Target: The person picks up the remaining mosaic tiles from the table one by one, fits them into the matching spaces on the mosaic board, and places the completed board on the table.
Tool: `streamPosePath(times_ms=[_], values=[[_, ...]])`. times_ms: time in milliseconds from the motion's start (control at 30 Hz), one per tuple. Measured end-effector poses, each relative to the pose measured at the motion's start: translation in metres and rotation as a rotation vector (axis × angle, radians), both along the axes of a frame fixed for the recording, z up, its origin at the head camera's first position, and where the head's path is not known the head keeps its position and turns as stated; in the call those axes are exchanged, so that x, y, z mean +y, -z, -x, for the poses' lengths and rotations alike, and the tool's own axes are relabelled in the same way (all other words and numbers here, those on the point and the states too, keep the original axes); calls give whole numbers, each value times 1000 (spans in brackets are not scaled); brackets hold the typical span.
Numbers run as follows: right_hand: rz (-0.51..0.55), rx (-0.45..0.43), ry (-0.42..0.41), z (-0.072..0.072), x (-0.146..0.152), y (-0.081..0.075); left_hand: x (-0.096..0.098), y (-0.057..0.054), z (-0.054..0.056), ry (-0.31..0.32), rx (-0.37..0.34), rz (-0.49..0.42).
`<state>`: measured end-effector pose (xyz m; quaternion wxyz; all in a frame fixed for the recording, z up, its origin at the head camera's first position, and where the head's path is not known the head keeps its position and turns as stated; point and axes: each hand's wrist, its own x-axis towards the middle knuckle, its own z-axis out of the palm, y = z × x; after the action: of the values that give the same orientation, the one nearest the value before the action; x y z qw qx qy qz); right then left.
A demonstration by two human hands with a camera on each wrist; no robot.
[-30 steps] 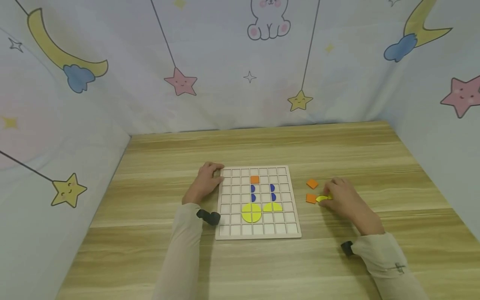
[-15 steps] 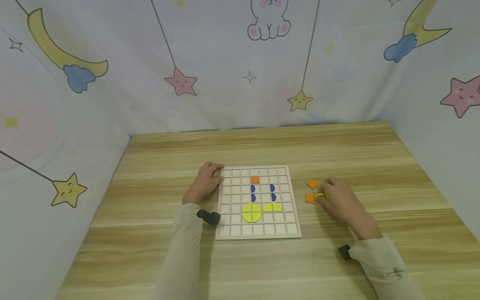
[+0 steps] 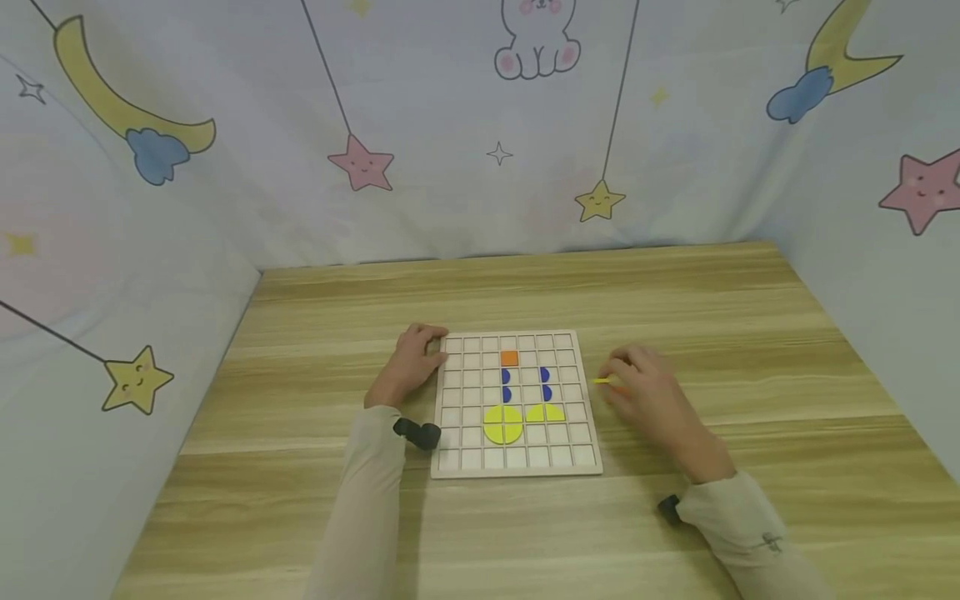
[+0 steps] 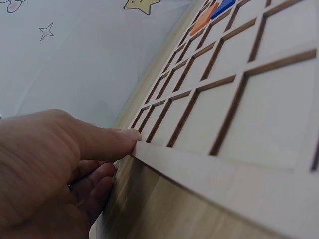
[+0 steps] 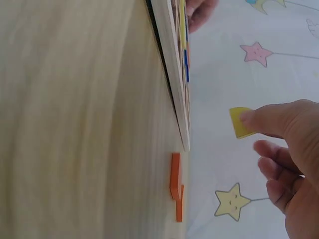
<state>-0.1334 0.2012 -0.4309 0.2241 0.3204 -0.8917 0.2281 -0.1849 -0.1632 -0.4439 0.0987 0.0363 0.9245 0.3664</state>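
Note:
My left hand [image 3: 414, 360] is at the upper left edge of a pale wooden grid board [image 3: 517, 476]. In the left wrist view its thumb [image 4: 112, 142] touches the rim, the other fingers lying loosely curled beside it. Just off the board's right side, my right hand [image 3: 648, 396] pinches a yellow quarter-circle tile [image 5: 241, 122], held above the table. On the board are an orange square [image 3: 510, 358], several blue half-circles [image 3: 544, 376], a yellow circle [image 3: 502, 425] made of quarter tiles and a yellow half-circle [image 3: 545, 413] of two tiles.
Two loose orange tiles [image 5: 175, 177] lie on the wood-grain table [image 3: 337, 292] right of the board; my right hand mostly hides them in the head view. A white cloth with printed stars [image 3: 600, 202] hangs around the back and sides.
My right hand has picked up the yellow tile near the orange ones and carried it left toward the board, covering the orange tiles. My left hand has stayed in place.

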Motion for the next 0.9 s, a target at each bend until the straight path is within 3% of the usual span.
streamPosePath(times_ms=[200,400,900], values=[[-9,6,-39,-4,-18,1,0,-2,-1,5,0,-9],[-90,14,-62,-8,-34,-1,0,-1,-1,5,3,-6],[-223,-141,-185,-20,-63,-11,-1,0,1,9,8,1]])
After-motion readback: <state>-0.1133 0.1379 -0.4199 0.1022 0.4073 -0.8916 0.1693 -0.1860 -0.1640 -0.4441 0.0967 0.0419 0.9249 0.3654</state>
